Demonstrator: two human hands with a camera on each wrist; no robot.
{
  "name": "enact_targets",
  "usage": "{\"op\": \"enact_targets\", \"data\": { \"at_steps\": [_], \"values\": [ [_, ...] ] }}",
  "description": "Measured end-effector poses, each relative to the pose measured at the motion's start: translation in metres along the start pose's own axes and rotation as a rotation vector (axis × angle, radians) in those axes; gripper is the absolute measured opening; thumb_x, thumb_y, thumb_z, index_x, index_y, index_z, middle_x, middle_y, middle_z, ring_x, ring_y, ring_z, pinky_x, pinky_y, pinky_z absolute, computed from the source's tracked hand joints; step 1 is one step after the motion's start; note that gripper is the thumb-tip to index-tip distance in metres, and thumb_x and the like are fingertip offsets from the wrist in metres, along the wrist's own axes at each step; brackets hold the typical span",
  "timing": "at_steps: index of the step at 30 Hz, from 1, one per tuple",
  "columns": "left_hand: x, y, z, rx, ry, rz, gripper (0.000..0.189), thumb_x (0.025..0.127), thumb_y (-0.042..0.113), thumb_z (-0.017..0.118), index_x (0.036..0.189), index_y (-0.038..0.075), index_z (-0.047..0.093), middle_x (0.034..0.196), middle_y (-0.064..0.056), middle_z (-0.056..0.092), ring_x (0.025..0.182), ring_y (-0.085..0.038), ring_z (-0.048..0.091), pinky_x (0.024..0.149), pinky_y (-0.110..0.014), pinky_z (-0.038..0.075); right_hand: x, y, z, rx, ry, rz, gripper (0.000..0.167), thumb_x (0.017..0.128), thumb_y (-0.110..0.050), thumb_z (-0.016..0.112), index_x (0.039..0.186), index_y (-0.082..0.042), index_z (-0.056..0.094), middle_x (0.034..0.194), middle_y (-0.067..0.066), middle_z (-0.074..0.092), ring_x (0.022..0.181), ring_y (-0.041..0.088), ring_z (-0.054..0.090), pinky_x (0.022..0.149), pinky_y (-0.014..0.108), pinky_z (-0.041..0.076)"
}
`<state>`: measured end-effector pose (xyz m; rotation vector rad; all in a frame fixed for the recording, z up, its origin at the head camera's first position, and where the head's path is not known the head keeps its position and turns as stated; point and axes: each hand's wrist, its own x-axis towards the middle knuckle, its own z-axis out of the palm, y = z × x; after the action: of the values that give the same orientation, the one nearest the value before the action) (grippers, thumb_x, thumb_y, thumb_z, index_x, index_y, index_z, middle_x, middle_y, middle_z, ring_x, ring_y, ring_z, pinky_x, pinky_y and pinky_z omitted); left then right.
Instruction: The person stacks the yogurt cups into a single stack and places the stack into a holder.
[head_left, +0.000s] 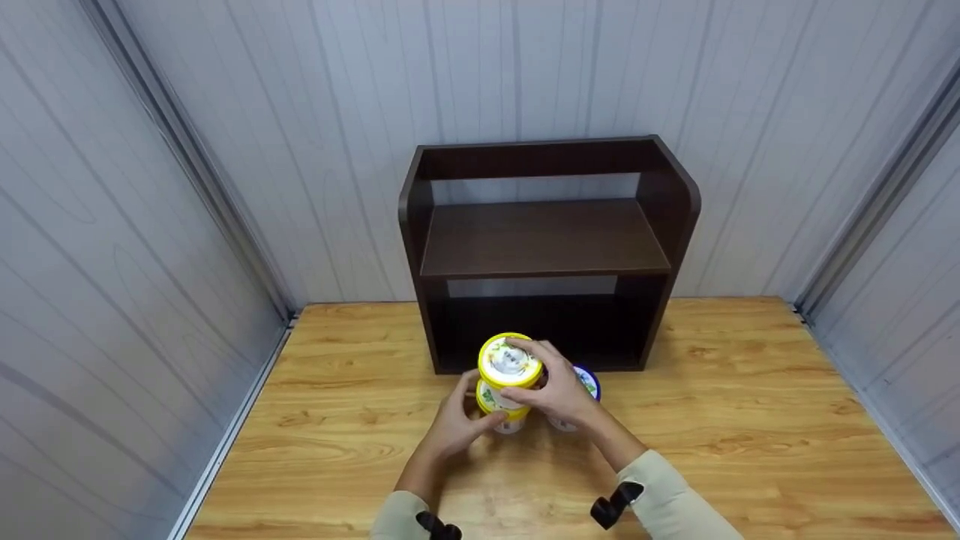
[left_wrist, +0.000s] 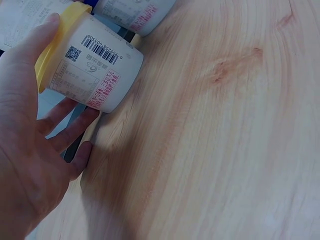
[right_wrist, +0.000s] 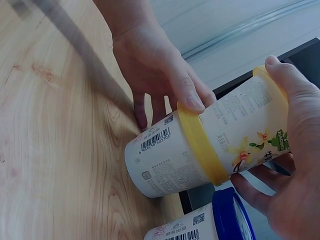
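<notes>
Two white paper tubs with yellow lids stand one on top of the other on the table. The upper tub (head_left: 511, 361) has a printed lid and flower pictures on its side. My right hand (head_left: 562, 388) holds it round the side, close under the lid. The lower tub (right_wrist: 162, 157) shows a barcode and rests on the wood. Around its yellow rim my left hand (head_left: 454, 421) has the thumb on the near side and fingers on the far side. A third tub, blue-lidded (right_wrist: 231, 215), stands just right of the stack, partly hidden by my right hand in the head view.
A dark brown two-tier shelf (head_left: 547, 240) stands right behind the tubs against the pale panelled wall (head_left: 360, 112). Side walls close off the wooden table (head_left: 750, 420) at left and right.
</notes>
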<state>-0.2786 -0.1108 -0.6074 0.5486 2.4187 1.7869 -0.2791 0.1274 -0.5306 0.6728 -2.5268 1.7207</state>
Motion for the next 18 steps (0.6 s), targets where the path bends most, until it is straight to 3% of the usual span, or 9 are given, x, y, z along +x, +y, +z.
{"op": "enact_targets", "data": {
  "at_steps": [4, 11, 18],
  "values": [
    [0.000, 0.000, 0.000, -0.010, 0.002, 0.002, 0.076, 0.101, 0.023, 0.086, 0.165, 0.011, 0.047, 0.143, -0.017, 0.067, 0.130, -0.027, 0.068, 0.116, -0.049, 0.056, 0.000, -0.001, 0.000, 0.008, -0.010, 0.003, 0.082, 0.092, -0.028, 0.096, 0.164, -0.017, 0.058, 0.147, 0.016, 0.061, 0.132, 0.024, 0.060, 0.114, 0.035, 0.055],
    [0.000, 0.000, 0.000, -0.034, -0.005, -0.002, 0.082, 0.100, 0.024, 0.087, 0.167, 0.013, 0.041, 0.147, -0.019, 0.063, 0.129, -0.029, 0.069, 0.116, -0.054, 0.059, -0.004, -0.001, -0.007, -0.019, -0.004, -0.001, 0.089, 0.091, -0.032, 0.097, 0.167, -0.018, 0.053, 0.160, 0.015, 0.061, 0.141, 0.030, 0.059, 0.121, 0.053, 0.051],
    [0.000, 0.000, 0.000, -0.034, 0.008, -0.016, 0.082, 0.099, 0.025, 0.089, 0.163, 0.012, 0.040, 0.148, -0.021, 0.063, 0.129, -0.032, 0.071, 0.116, -0.058, 0.058, -0.009, 0.002, -0.023, -0.067, 0.027, -0.070, 0.091, 0.090, -0.026, 0.098, 0.168, -0.013, 0.052, 0.166, 0.016, 0.060, 0.146, 0.037, 0.063, 0.125, 0.061, 0.051]
  ]
}}
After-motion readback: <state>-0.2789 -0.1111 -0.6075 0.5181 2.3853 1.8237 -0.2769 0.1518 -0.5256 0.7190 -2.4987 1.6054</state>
